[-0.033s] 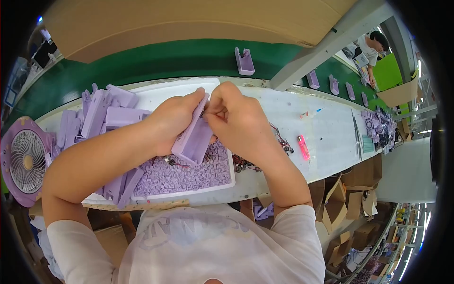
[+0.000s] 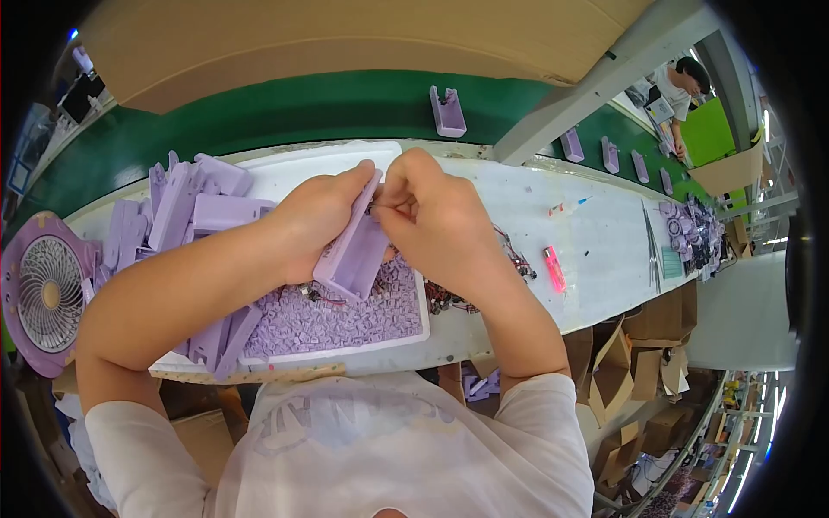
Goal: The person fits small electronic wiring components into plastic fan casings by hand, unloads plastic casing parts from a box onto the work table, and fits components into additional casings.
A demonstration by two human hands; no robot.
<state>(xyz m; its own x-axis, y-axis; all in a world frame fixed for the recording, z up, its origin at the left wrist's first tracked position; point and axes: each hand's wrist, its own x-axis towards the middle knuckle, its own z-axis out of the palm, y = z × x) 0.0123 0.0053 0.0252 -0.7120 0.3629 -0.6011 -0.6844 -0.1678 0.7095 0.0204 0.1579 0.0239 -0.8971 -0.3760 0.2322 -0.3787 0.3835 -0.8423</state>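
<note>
My left hand (image 2: 319, 216) is wrapped round a long, light purple plastic housing (image 2: 356, 259), open on one side and tilted above a white tray. At the housing's upper end, the thumb and fingers of my right hand (image 2: 432, 207) are pinched together. A thin dark bit, perhaps wire, shows by those fingertips; what they hold is too small to make out. Below, the white tray (image 2: 423, 315) holds a heap of small purple plastic pieces (image 2: 337, 328). A small part with thin wires (image 2: 324, 298) lies on the heap, just under the housing.
More purple housings (image 2: 173, 207) are piled at left beside a purple fan (image 2: 52, 293). Wired parts (image 2: 515, 255) and a pink lighter (image 2: 553, 269) lie to the right. Beyond, a green conveyor belt (image 2: 345, 108) carries spaced housings. A grey post (image 2: 596, 82) rises there; a person (image 2: 678, 95) sits far right.
</note>
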